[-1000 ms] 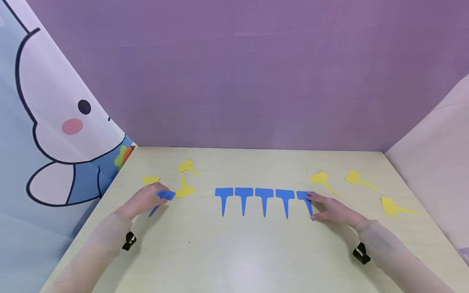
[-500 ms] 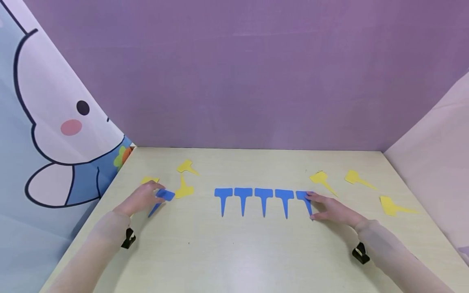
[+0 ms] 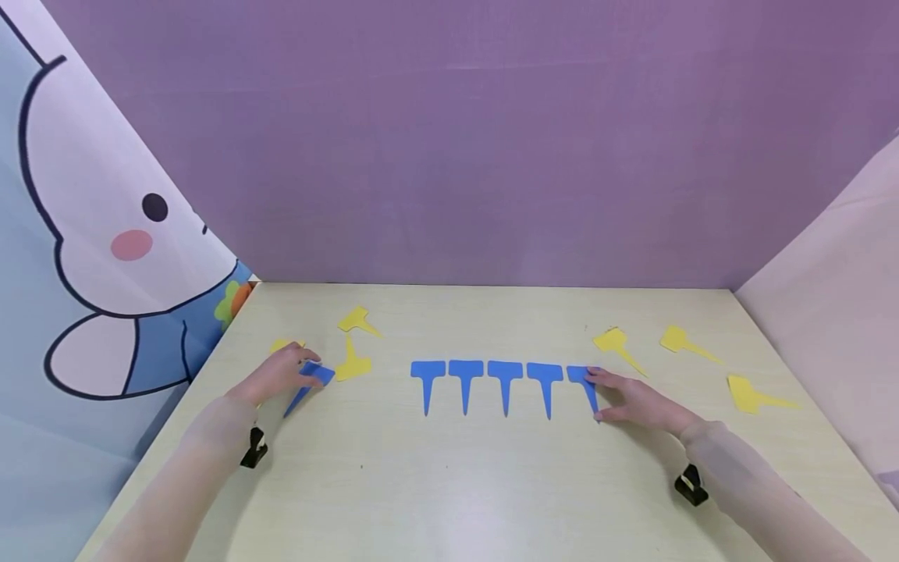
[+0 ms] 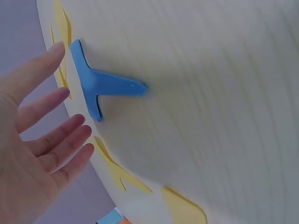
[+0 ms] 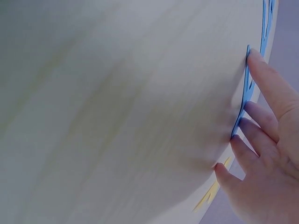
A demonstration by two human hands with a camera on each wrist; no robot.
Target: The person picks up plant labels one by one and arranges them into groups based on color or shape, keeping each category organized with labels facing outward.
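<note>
A T-shaped blue plant label [image 4: 112, 85] lies on the left of the table, its stem pointing toward the near side in the head view. Beside and over it is my left hand [image 3: 281, 371], fingers spread and gently bent; in the left wrist view its fingertips [image 4: 60, 93] stand apart from the label. My right hand [image 3: 635, 400] rests its fingertips on another blue plant label [image 3: 579, 376], the right end of a row. Thumb near the stem's tip, fingers along the head, it covers part of that label. Several matching blue labels [image 3: 506, 371] continue the row leftward, stems down.
Yellow plant labels lie scattered: one [image 3: 353, 368] and another [image 3: 358, 318] near the left hand, and one [image 3: 613, 341], one [image 3: 677, 339] and one [image 3: 746, 396] around the right. A purple curtain [image 3: 456, 156] hangs behind the table [image 3: 449, 507].
My left hand has shifted slightly and its fingers have drawn up a little, showing more of the blue plant label under it. The right hand and the row look unchanged.
</note>
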